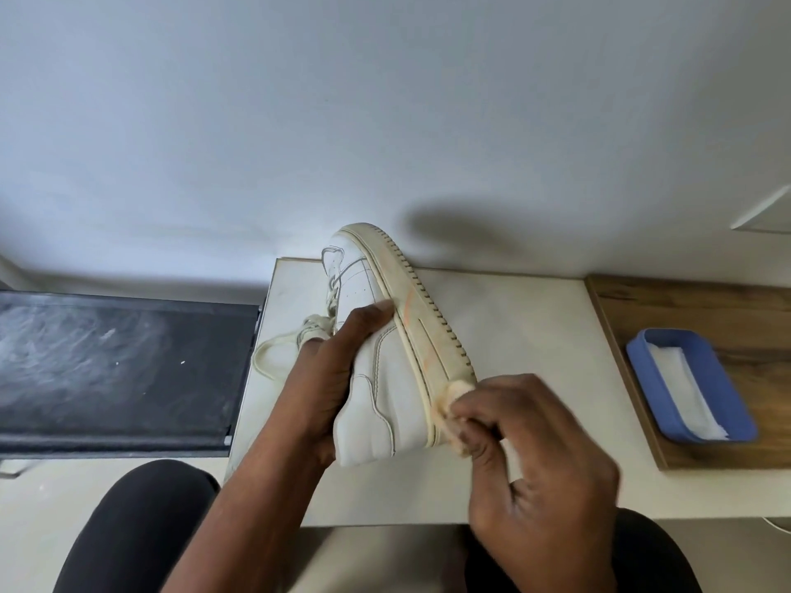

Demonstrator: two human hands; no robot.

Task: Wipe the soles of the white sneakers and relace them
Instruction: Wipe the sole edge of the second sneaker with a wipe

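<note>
Over white table (513,336), approx centre of view, white sneaker (381,391) is held on its side: toe points away twd wall (385,100), heel nearest the person, sole (423,336) facing up & right. Can't tell if shoe touches the table.

L hand (329,378) grips the upper from the left. Thumb lies flat along the side panel, tip just short of the sole edge. Other fingers curl round the far side by the tongue, mostly hidden.

R hand (535,455), slightly blurred, has fingers curled, w/ thumb & fingertips pinching a small cream cloth (456,391) pressed vs the heel end of the sole. Sole rim looks yellowed, w/ an orange-ish streak midway.

Lace (274,357) hangs off in a loose loop to the left, over the table.

Right side: wooden board (685,301) w/ blue tray (719,391) on it, white wipes (685,387) inside. Left of table: black surface (107,361). Bottom of view: knees (141,528) in dark trousers.
</note>
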